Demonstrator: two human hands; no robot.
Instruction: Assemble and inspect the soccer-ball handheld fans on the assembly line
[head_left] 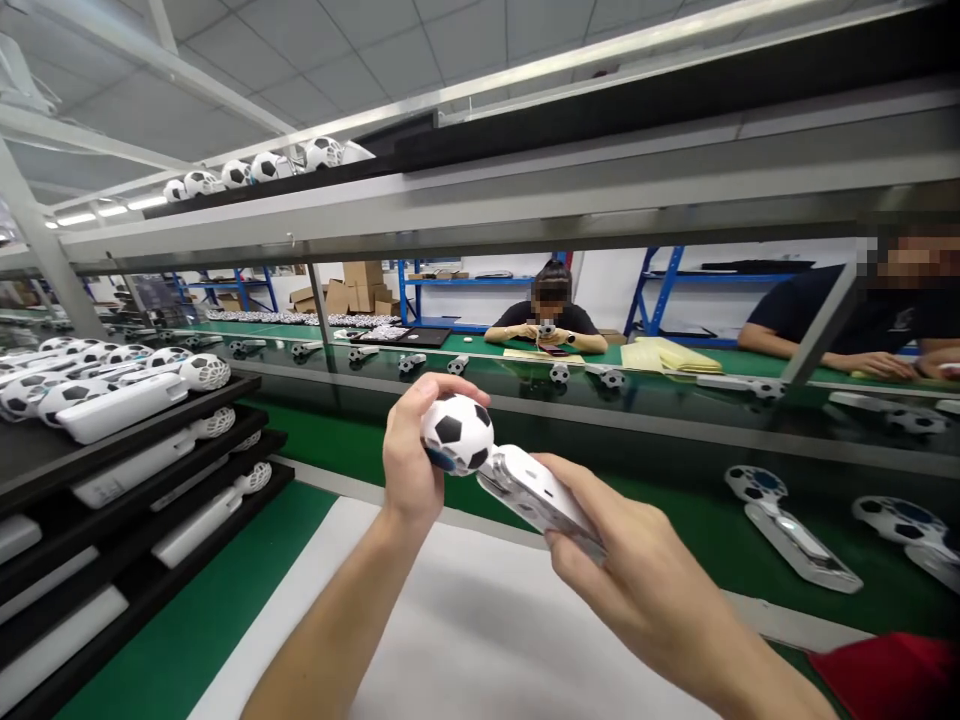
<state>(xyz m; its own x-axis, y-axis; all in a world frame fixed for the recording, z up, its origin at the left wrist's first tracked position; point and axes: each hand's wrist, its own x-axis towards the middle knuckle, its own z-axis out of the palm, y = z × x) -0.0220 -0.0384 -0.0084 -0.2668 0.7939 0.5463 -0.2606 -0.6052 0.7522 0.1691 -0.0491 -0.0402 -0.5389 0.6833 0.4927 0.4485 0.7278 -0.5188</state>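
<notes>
Both my hands hold one white device with a soccer-ball head (459,432) and a slim white handle (536,490), raised above a white sheet (480,620). My left hand (416,455) is wrapped round the left side of the ball, thumb and fingers against it. The handle lies in my right hand (626,545), pinched between thumb and fingers, its far end hidden by the palm. A short neck joins ball and handle, and the handle tilts down to the right. Part of the ball's underside shows dark blue.
Stacked black trays (247,410) of similar devices stand at the left. Beyond my hands, a dark conveyor belt (645,440) carries several more. A shelf (525,200) crosses overhead. Two people (551,310) sit across the belt. Red fabric (889,675) lies at lower right.
</notes>
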